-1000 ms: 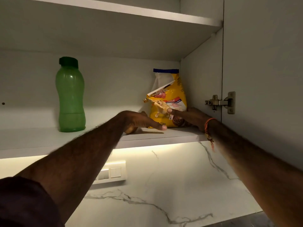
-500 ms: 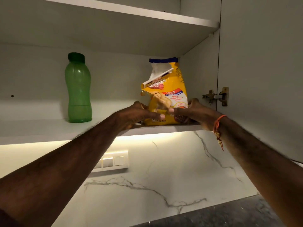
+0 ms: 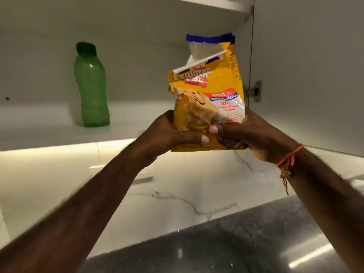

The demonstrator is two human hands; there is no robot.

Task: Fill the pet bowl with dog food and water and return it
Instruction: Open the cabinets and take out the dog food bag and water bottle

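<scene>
Holding: dog food bag [image 3: 208, 99], grasped low on both sides, centre of the frame.
Left hand [image 3: 169, 133]: gripping the bag's lower left edge, thumb lying across the front near the bottom, fingers wrapping behind.
Right hand [image 3: 248, 134]: gripping the bag's lower right corner, thumb pressing on the front just beside the left thumb.
Bag: standing upright, yellow with a blue top band, dog picture on the front; top folded over and pinched by a white clip [image 3: 199, 63] running aslant across it.
Bag position: hanging in the air in front of the cabinet shelf [image 3: 49, 134], base just below the shelf's front edge.
Wrist: orange thread [image 3: 288, 157] tied round the right wrist, loose end dangling.
Green bottle [image 3: 90, 85]: standing upright on the shelf, left of centre, well apart from the bag, dark green cap on.
Cabinet door [image 3: 307, 71]: standing open at upper right, metal hinge [image 3: 254, 92] showing just beside the bag.
Backsplash [image 3: 177, 186]: white marble with grey veins, glowing under a light strip below the shelf.
Countertop [image 3: 226, 245]: dark, glossy, filling the lower right of the frame.
</scene>
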